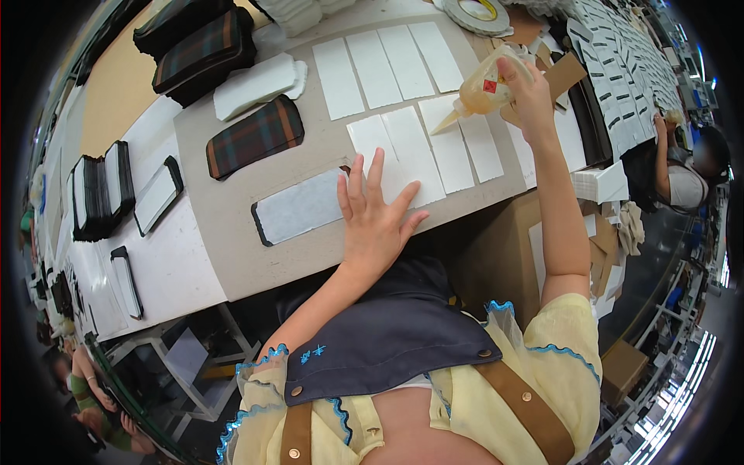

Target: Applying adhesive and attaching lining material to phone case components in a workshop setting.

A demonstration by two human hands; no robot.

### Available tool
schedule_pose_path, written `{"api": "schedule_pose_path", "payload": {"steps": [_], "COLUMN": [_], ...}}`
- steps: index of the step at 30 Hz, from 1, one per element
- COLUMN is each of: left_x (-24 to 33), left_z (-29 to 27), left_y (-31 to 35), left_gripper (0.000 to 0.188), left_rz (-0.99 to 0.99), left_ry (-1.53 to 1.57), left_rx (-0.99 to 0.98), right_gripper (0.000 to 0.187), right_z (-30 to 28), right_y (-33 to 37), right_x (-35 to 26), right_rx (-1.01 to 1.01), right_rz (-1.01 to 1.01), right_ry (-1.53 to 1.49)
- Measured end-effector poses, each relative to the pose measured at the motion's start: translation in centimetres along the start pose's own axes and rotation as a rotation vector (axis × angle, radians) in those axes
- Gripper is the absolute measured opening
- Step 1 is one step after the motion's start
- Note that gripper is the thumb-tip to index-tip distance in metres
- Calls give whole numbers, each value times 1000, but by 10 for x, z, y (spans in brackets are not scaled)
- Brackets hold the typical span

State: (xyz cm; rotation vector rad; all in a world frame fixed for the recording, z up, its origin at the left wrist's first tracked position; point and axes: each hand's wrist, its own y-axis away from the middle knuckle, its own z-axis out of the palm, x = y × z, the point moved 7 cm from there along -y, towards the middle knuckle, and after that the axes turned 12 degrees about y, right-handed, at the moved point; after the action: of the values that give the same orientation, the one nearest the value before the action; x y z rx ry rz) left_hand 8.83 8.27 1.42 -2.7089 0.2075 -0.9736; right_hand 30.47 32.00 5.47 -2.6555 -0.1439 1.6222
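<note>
Black-edged panel: end hidden by left hand!
Bottle: right hand masks its back!
Tape roll: beyond right hand, cropped!

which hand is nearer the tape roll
Right: in the picture, the right hand is below and right of the tape roll; the left hand is farther off, below and left.

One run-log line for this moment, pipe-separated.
left hand: spread over dark-ended white panel and white strips, contact unclear | right hand: grips squeeze bottle, nozzle angled down over strips | nearby: plaid pouch
</note>
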Motion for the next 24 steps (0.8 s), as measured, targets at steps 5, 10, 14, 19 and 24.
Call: {"api": "schedule_pose_path", "payload": {"steps": [5,10,14,19,24], "left_x": [0,1,1,0,1], "left_z": [0,0,0,0,-1], "left_y": [0,-1,-1,-1,-1], "left_gripper": [38,38,38,38,38], "left_rz": [-5,-4,-6,0,2], "left_ry": [6,-1,-11,-18,-20], "left_rx": [-1,-3,-1,6,5], "right_gripper": [61,57,53,52,55], "right_z": [-5,-15,-22,-28,-14], "right_y": [27,55,72,69,47], "right_x": [3,-1,2,8,12], "right_rx": [-56,-86,-133,-134,-70], "right_rz": [60,40,39,168,117], "right_ry": [-20,74,101,-237,-291]}}
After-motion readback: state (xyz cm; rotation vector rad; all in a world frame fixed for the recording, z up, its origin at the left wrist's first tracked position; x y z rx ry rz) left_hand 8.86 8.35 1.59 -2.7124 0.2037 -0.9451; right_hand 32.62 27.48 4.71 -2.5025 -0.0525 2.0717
